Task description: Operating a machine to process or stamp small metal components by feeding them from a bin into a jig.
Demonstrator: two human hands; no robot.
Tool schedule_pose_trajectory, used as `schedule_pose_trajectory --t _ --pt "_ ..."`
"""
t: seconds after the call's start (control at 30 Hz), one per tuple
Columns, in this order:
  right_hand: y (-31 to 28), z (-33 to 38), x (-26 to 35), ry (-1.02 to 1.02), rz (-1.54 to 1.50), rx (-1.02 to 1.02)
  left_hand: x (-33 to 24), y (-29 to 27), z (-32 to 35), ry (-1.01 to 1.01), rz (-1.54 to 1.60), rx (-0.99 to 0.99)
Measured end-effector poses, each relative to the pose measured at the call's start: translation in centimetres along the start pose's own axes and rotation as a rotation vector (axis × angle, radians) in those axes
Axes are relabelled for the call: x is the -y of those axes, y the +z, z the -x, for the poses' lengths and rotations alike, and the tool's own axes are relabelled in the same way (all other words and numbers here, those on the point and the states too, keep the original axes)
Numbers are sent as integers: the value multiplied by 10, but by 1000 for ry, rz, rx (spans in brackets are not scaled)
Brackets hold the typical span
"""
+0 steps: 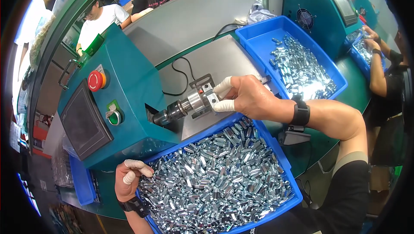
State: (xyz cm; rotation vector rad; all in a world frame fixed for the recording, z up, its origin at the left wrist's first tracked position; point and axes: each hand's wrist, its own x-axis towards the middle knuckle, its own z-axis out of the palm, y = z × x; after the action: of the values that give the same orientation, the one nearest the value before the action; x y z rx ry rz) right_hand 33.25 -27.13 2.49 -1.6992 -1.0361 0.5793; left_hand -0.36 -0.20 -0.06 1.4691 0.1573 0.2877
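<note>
My right hand point(252, 98), with white finger cots on thumb and forefinger, grips the right end of a metal fixture block point(211, 98). Any small part between those fingertips is hidden. The block is in line with a dark spindle point(172, 110) coming out of a green machine point(125, 87). Over the left rim of a blue bin point(282, 150), my left hand point(129, 178) has its cot-covered fingers curled in; what they hold, if anything, cannot be made out. Shiny hexagonal metal pieces point(215, 178) fill this bin.
Behind the fixture on the right, a second blue bin point(254, 40) holds more metal pieces. The machine carries a red stop button point(96, 80), a green button point(114, 117) and a dark screen point(85, 121). A grey partition point(189, 18) stands behind; other people work beyond it and at right.
</note>
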Motion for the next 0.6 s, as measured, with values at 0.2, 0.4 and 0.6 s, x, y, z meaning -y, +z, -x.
schedule_pose_trajectory --t 0.2,0.4,0.6 --pt "1 0 -6 -35 -36 -9 0 5 -2 21 -38 -18" --pt "2 -3 -6 -45 -4 4 -1 1 0 -4 -6 -18" --pt "4 -2 -6 -72 -15 -7 0 -1 1 -3 -15 -13"
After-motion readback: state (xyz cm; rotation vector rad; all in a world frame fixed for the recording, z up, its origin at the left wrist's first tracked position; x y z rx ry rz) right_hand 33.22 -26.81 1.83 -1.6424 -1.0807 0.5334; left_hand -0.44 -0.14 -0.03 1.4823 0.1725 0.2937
